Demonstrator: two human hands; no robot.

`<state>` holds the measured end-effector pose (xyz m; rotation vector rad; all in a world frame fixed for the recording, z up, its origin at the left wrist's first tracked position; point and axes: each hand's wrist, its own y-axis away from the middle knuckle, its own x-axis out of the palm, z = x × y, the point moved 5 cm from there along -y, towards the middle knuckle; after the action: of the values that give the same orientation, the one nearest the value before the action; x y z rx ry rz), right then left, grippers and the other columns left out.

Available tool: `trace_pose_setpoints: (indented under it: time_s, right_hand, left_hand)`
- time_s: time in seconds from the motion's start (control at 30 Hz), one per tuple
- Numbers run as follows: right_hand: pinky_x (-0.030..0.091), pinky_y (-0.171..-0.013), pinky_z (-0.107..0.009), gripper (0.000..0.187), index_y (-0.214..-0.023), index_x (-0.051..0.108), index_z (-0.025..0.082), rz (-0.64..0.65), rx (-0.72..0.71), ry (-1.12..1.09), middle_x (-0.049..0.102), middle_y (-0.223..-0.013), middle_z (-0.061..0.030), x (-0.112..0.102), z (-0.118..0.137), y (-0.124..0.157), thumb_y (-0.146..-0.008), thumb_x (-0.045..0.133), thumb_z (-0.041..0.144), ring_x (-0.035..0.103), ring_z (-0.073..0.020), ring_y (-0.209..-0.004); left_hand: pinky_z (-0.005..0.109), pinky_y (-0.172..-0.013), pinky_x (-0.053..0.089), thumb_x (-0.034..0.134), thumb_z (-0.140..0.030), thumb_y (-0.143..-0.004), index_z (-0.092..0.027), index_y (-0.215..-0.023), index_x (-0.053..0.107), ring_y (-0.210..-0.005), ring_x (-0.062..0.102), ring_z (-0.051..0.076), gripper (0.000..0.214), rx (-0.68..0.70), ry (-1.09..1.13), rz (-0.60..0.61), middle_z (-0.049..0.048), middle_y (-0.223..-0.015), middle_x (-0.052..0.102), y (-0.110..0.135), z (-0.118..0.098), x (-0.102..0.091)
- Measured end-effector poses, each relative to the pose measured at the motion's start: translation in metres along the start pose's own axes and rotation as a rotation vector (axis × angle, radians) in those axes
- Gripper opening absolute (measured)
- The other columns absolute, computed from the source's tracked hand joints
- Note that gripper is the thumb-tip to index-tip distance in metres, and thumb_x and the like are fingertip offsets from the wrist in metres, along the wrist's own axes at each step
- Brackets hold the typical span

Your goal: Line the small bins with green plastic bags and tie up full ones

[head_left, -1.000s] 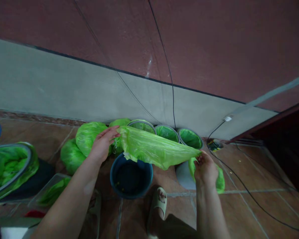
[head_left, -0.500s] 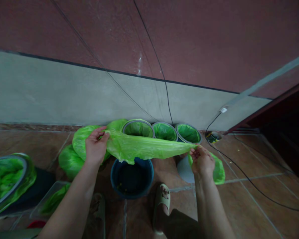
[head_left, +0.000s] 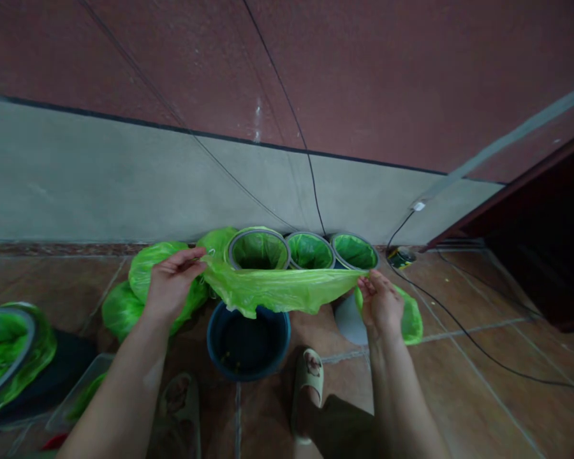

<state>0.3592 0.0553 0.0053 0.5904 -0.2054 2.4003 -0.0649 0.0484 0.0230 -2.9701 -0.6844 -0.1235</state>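
A green plastic bag (head_left: 277, 290) is stretched sideways between my two hands. My left hand (head_left: 173, 275) pinches one end, and my right hand (head_left: 381, 298) pinches the other. The top edge runs nearly straight while the lower edge hangs ragged. Beneath it on the floor stands a blue tub (head_left: 249, 347), its far rim partly covered by the bag. Just beyond the bag, bins with green liners line the wall: a left bin (head_left: 259, 250), a middle bin (head_left: 310, 251) and a right bin (head_left: 355, 252).
Filled green bags (head_left: 157, 268) lie left of the tub. A large lined bin (head_left: 9, 357) and a clear box (head_left: 76, 395) stand at far left. A pale bin (head_left: 351, 322) sits behind my right hand. A black cable (head_left: 473, 354) crosses the floor at right, near a small can (head_left: 402, 257).
The bag's right end has come slightly closer to level, and its lower edge hangs fuller. Both hands keep their hold. The whole view has shifted a little.
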Motion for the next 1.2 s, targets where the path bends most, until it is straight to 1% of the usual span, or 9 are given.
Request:
trace_pose_setpoints:
  time_s: [0.1, 0.17, 0.23, 0.33, 0.5, 0.63, 0.9, 1.07, 1.2]
  right_hand:
    - [0.056, -0.066, -0.017, 0.02, -0.078, 0.066, 0.012, -0.005, -0.015, -0.011, 0.061, -0.066, 0.0053, -0.002, -0.001, -0.001, -0.061, 0.075, 0.018, 0.062, -0.0059, -0.06]
    - [0.056, -0.065, -0.018, 0.016, -0.076, 0.066, 0.013, -0.023, -0.023, -0.013, 0.062, -0.068, 0.0046, -0.004, -0.001, -0.001, -0.063, 0.074, 0.017, 0.062, -0.0061, -0.061]
    - [0.056, -0.062, -0.018, 0.013, -0.074, 0.065, 0.013, -0.043, -0.021, -0.009, 0.063, -0.068, 0.0045, -0.005, 0.0, -0.001, -0.064, 0.072, 0.017, 0.062, -0.0061, -0.059]
    - [0.055, -0.059, -0.017, 0.011, -0.074, 0.065, 0.014, -0.064, 0.005, 0.001, 0.06, -0.06, 0.0055, -0.005, 0.0, -0.001, -0.066, 0.071, 0.018, 0.061, -0.0064, -0.056]
    - [0.054, -0.056, -0.016, 0.01, -0.076, 0.064, 0.013, -0.093, 0.051, -0.001, 0.058, -0.055, 0.0059, -0.005, 0.001, 0.0, -0.068, 0.069, 0.018, 0.059, -0.0065, -0.052]
    - [0.053, -0.054, -0.016, 0.013, -0.079, 0.065, 0.014, -0.099, 0.063, 0.004, 0.057, -0.052, 0.0067, -0.004, 0.002, 0.001, -0.068, 0.069, 0.02, 0.06, -0.0071, -0.052]
    - [0.041, -0.042, -0.013, 0.014, -0.076, 0.063, 0.015, -0.182, 0.084, 0.069, 0.057, -0.056, 0.0079, -0.005, 0.003, 0.005, -0.065, 0.071, 0.019, 0.05, -0.0036, -0.044]
    - [0.038, -0.04, -0.013, 0.016, -0.068, 0.059, 0.015, -0.187, 0.051, 0.081, 0.054, -0.052, 0.0091, -0.004, 0.005, 0.006, -0.064, 0.073, 0.02, 0.043, -0.0025, -0.041]
    - [0.037, -0.04, -0.013, 0.019, -0.068, 0.058, 0.015, -0.199, 0.059, 0.096, 0.053, -0.052, 0.0094, -0.002, 0.006, 0.008, -0.062, 0.075, 0.021, 0.042, -0.0025, -0.041]
  left_hand:
    - [0.026, -0.069, 0.048, 0.076, -0.021, -0.056, -0.017, -0.094, 0.072, -0.067, 0.058, 0.013, 0.038, -0.028, -0.066, 0.087, -0.0014, -0.072, 0.068, 0.001, 0.002, 0.002]
    - [0.03, -0.076, 0.05, 0.075, -0.023, -0.056, -0.018, -0.095, 0.072, -0.082, 0.062, 0.018, 0.04, -0.012, -0.108, 0.125, 0.0025, -0.089, 0.071, 0.001, 0.003, 0.003]
    - [0.033, -0.089, 0.048, 0.074, -0.024, -0.057, -0.019, -0.089, 0.073, -0.102, 0.06, 0.023, 0.032, 0.008, -0.152, 0.14, 0.0047, -0.11, 0.069, 0.001, 0.005, 0.003]
    - [0.035, -0.099, 0.042, 0.072, -0.024, -0.059, -0.02, -0.079, 0.073, -0.114, 0.056, 0.026, 0.02, -0.004, -0.174, 0.138, 0.0038, -0.115, 0.068, -0.001, 0.007, 0.003]
    - [0.039, -0.104, 0.038, 0.074, -0.026, -0.057, -0.018, -0.074, 0.072, -0.111, 0.058, 0.024, 0.019, -0.04, -0.087, 0.093, 0.0056, -0.108, 0.069, -0.003, 0.009, 0.001]
    - [0.039, -0.103, 0.04, 0.073, -0.027, -0.059, -0.02, -0.071, 0.071, -0.108, 0.059, 0.024, 0.015, -0.04, -0.087, 0.058, 0.0041, -0.103, 0.07, -0.004, 0.01, -0.002]
    - [0.035, -0.092, 0.047, 0.071, -0.028, -0.06, -0.022, -0.066, 0.067, -0.103, 0.06, 0.023, 0.01, -0.023, -0.13, -0.039, 0.0018, -0.102, 0.07, -0.004, 0.005, -0.006]
    - [0.028, -0.079, 0.05, 0.07, -0.028, -0.06, -0.022, -0.066, 0.067, -0.089, 0.063, 0.019, 0.009, -0.05, -0.11, -0.036, 0.001, -0.095, 0.071, -0.003, 0.002, -0.006]
    - [0.028, -0.075, 0.05, 0.069, -0.028, -0.061, -0.023, -0.068, 0.067, -0.082, 0.063, 0.019, 0.008, -0.056, -0.124, -0.04, 0.0008, -0.086, 0.072, -0.003, 0.002, -0.007]
